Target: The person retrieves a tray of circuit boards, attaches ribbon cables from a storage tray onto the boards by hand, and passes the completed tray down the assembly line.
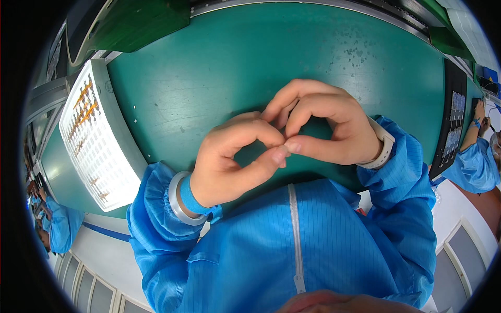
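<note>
Both my hands meet above the middle of the green work mat (172, 88), fingertips touching. My left hand (229, 156) is closed, its thumb and forefinger pinched together; a blue band and a silver bracelet circle that wrist. My right hand (329, 120) is closed too, with thumb tip and fingers brought against the left fingertips, and a pale strap is on its wrist. Whatever sits between the fingertips is too small or too hidden to name. Blue sleeves cover both forearms.
On the left lies a white tray (122, 141) with rows of small orange and dark parts. A black tray (453, 109) with small dark pieces stands at the right edge. Tiny white bits dot the mat near the white tray. Blue-sleeved people work at both sides.
</note>
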A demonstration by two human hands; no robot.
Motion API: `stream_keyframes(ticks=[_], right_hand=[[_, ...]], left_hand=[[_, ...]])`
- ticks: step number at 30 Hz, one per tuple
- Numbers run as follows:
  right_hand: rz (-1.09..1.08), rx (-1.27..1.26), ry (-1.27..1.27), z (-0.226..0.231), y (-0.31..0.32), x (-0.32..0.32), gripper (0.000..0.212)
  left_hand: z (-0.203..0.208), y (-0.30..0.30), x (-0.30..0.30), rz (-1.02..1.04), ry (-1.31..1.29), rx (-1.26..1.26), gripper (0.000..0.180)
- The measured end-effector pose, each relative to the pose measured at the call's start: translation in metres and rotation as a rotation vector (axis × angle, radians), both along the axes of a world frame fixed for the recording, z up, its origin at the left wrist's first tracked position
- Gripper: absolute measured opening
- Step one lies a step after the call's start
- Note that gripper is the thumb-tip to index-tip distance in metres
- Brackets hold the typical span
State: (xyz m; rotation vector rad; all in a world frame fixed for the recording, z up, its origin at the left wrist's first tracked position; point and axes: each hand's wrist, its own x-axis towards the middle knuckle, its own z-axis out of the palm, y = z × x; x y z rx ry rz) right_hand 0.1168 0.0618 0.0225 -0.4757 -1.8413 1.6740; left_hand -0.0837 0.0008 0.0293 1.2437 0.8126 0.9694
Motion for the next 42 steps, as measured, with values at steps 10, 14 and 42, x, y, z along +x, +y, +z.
stream_keyframes(ticks=[10,14,42], right_hand=[[0.002,0.026,-0.014,0.0005,0.0001,-0.0005,0.004],[0.003,0.030,-0.011,0.0001,-0.0003,-0.0010,0.003],[0.026,0.066,-0.008,-0.0001,0.0029,-0.0016,0.008]], left_hand=[[-0.0024,0.0009,-0.0013,-0.015,0.012,0.026,0.007],[-0.0009,0.0005,-0.0017,-0.015,0.013,0.005,0.007],[-0.0004,-0.0007,-0.0021,0.027,0.032,-0.002,0.007]])
